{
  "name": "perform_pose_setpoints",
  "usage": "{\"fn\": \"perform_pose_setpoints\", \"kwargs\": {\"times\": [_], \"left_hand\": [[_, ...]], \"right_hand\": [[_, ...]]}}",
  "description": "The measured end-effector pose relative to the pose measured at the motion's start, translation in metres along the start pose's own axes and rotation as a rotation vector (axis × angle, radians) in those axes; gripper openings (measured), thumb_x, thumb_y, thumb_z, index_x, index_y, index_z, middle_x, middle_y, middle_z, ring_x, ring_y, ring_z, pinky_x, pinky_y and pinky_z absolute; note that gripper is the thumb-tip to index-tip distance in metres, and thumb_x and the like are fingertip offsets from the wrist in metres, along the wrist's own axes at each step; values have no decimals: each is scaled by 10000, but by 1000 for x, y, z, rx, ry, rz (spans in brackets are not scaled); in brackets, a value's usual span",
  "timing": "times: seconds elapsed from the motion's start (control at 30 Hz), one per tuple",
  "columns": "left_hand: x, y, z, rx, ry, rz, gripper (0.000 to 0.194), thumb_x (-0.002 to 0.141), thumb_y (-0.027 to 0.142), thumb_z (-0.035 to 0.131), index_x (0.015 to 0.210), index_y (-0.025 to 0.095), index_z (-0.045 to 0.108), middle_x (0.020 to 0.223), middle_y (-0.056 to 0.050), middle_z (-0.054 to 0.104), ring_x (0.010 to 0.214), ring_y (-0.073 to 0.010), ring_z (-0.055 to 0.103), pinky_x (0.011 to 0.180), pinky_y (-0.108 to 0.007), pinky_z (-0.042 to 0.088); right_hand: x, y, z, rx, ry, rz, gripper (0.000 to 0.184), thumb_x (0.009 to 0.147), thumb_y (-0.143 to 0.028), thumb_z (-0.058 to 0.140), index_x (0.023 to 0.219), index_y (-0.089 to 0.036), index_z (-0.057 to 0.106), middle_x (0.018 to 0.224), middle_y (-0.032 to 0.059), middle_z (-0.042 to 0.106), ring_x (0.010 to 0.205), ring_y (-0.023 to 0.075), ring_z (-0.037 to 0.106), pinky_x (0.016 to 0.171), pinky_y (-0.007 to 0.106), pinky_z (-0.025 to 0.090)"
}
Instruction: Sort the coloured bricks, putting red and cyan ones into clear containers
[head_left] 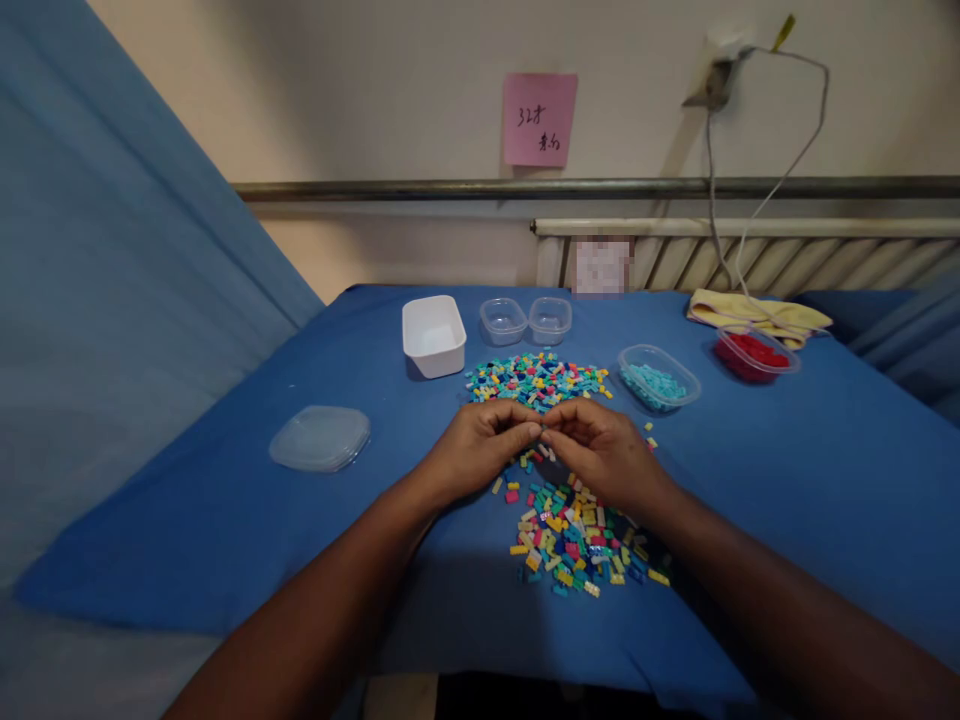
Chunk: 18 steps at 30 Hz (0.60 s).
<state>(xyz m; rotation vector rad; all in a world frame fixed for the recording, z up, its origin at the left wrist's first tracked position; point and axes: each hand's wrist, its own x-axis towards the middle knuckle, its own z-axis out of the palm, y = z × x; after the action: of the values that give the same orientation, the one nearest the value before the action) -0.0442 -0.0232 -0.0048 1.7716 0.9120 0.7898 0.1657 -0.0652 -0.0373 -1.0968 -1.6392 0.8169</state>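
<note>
My left hand and my right hand meet above the table, thumbs and forefingers pinched together at the fingertips. Whatever sits between the fingertips is too small and covered to make out. Behind the hands lies a pile of small toy bricks in turquoise, blue, yellow, white and pink. Nearer to me spreads a second pile of toy bricks, many of them yellow, green and pink. My hands hide the stretch between the two piles in part.
A white tub and two clear containers stand at the back. To the right are a container of turquoise bricks, a container of red pieces and a yellow cloth. Clear lids lie left on the blue cover.
</note>
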Motion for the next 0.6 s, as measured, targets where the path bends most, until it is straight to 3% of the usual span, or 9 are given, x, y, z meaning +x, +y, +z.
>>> {"fn": "perform_pose_setpoints", "kwargs": {"times": [0.17,0.3,0.4,0.47,0.53,0.6], "left_hand": [[3,-2,5,-42,45,-12,195,912,352,748,956,163,769,857,-27,739,748,-127,621,699,-255,495],[2,-2,9,145,99,64,197,972,374,704,952,180,733,837,-17,723,747,-139,641,690,-262,522],[1,-2,7,394,78,258,181,1038,329,649,1127,211,754,1062,-58,790,976,-192,730,889,-344,595],[-1,-4,4,502,43,414,225,1062,261,607,1237,228,745,1241,-85,785,1158,-221,734,1030,-407,591],[-1,-6,3,552,13,531,251,1065,207,586,1258,231,746,1303,-94,777,1226,-229,730,1074,-435,591],[-2,-9,2,582,-13,593,262,1060,175,586,1260,229,747,1315,-92,778,1249,-230,728,1086,-440,594]], "right_hand": [[3,-8,-3,-112,48,-72,109,987,-263,700,1080,-257,756,988,43,788,883,213,754,819,368,611],[8,-17,-13,-221,57,-164,93,992,-231,687,1029,-254,769,940,33,795,879,209,749,805,351,586],[14,-16,-40,-371,143,-238,116,1004,-226,660,1044,-232,769,998,62,807,930,227,751,863,377,580],[18,-10,-65,-499,272,-236,141,1007,-248,649,1059,-221,777,1037,85,811,946,245,751,894,404,580],[21,0,-91,-619,424,-188,155,980,-288,670,1052,-217,787,1040,100,814,931,271,751,894,433,582],[22,13,-114,-697,498,-138,190,962,-305,660,1045,-202,796,1001,112,814,893,292,749,867,458,583]]}}
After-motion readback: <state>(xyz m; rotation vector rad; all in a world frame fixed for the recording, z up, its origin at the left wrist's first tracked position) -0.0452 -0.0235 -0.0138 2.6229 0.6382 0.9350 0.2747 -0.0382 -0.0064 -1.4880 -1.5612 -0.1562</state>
